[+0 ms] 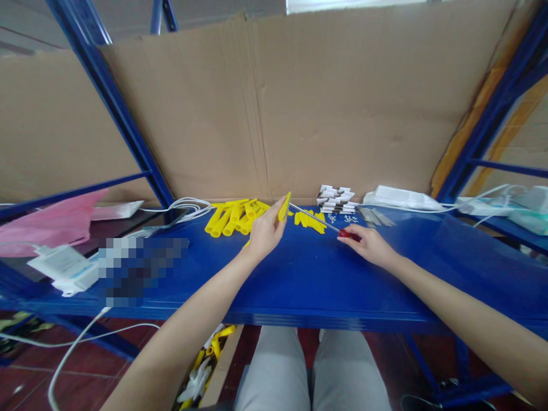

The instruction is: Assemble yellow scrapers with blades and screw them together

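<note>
My left hand (266, 233) is closed around a yellow piece (285, 206), raised above the blue table (291, 285). In my right hand (371, 244) is the red handle of a screwdriver (314, 217), whose long metal shaft reaches left to the yellow piece. Whether the tip touches or enters it is too small to tell. A pile of yellow tubes (233, 217) lies left of and behind my left hand. Small flat yellow pieces (309, 220) lie between my hands, with a stack of white and dark pieces (336, 200) behind them.
Cardboard (342, 103) stands behind the table between blue posts. A white package (400, 197) and thin metal strips (375, 217) lie at the back right. On the left are a coiled white cable (192, 209), a white box (64, 265) and pink plastic (55, 222). A carton (226, 365) sits below.
</note>
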`<control>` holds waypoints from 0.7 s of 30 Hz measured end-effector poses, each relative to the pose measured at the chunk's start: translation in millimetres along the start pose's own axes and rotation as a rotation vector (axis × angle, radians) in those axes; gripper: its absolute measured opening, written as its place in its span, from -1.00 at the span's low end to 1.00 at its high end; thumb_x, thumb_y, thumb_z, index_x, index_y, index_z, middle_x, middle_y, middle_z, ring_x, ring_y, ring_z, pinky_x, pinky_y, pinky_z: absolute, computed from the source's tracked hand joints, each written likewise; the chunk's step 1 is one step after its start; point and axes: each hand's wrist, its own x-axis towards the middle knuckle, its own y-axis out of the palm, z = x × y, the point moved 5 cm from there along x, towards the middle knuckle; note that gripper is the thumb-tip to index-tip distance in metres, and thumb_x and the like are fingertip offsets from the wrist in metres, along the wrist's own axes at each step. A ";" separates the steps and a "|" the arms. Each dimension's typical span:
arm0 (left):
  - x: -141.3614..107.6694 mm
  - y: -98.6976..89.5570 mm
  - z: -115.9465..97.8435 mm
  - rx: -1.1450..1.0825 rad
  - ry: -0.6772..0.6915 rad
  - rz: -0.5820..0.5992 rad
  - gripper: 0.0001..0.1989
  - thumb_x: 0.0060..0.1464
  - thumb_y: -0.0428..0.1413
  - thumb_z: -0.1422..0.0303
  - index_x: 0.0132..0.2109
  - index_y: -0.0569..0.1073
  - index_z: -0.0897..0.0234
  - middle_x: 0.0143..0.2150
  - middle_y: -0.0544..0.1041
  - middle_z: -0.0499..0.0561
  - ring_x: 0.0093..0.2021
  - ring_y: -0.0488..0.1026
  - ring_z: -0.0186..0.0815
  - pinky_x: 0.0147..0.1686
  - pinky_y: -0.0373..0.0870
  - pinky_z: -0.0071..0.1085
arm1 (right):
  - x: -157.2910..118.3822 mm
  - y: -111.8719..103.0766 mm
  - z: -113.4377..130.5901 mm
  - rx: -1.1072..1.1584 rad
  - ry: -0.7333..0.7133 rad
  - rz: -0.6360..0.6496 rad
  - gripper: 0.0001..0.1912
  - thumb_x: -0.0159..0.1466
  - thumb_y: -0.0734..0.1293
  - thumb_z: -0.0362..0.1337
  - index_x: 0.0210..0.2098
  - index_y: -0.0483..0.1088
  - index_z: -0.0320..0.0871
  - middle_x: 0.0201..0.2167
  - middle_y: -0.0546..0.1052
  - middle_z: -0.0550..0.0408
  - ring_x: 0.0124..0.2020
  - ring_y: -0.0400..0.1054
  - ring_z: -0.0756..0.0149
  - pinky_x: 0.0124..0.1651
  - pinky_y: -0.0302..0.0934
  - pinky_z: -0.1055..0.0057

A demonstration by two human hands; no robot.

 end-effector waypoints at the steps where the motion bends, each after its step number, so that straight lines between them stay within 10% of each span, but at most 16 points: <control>1: 0.1 -0.1 0.0 0.000 0.000 0.000 -0.60 0.23 -0.05 0.34 0.17 0.36 0.33 0.07 0.50 0.18 -0.13 0.56 -0.27 -0.10 0.48 -0.37 | 0.1 -0.2 0.5 -0.003 -0.005 0.002 -0.66 0.26 0.22 0.00 -0.36 0.41 -0.15 -0.46 0.54 0.03 -0.50 0.38 0.28 -0.47 0.21 0.40; 21: -1.3 0.9 3.7 0.029 -0.048 0.019 -0.58 0.21 -0.04 0.33 0.19 0.33 0.30 0.08 0.50 0.20 -0.11 0.54 -0.22 -0.15 0.48 -0.33 | -1.2 0.7 5.9 -0.132 0.000 -0.059 -0.72 0.25 0.23 -0.01 -0.38 0.34 -0.09 -0.48 0.55 0.02 -0.51 0.44 0.21 -0.46 0.22 0.37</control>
